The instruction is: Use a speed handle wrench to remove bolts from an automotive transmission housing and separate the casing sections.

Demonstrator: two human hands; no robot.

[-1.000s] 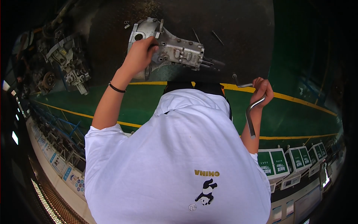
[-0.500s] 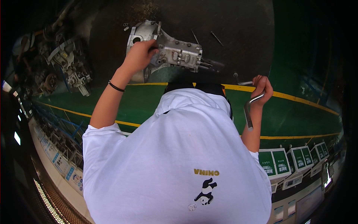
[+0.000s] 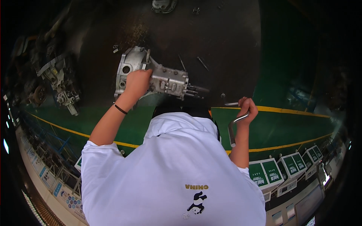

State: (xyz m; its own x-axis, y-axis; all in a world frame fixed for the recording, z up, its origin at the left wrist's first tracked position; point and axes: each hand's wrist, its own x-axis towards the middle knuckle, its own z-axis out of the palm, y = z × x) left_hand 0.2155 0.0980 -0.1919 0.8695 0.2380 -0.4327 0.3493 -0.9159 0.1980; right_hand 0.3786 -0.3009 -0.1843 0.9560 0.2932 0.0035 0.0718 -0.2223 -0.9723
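Observation:
A silver-grey gearbox housing [image 3: 169, 81] lies on the dark tabletop, its wide bell end to the left. Several thin shafts [image 3: 197, 91] stick out of its right end. My left hand [image 3: 138, 83] is closed over the top of the housing, near where the bell narrows; part of the fingers is hidden behind the hand. To the right, at the table's near edge, my right hand [image 3: 248, 110] is wrapped round a shiny cranked speed brace [image 3: 231, 133]. One end of the brace points left toward a small round metal piece [image 3: 223, 95] on the table.
Two thin metal rods [image 3: 203, 63] lie beyond the housing. Small metal parts [image 3: 115, 49] sit at its far left, and a round metal cover [image 3: 163, 5] at the far edge of view. Another gearbox [image 3: 60, 81] stands left. White-and-green boxes [image 3: 266, 174] are at lower right.
The view has shifted, so the housing and both hands appear lower and further left. My left hand's fingers have closed down against the housing. The speed brace stays in my right hand.

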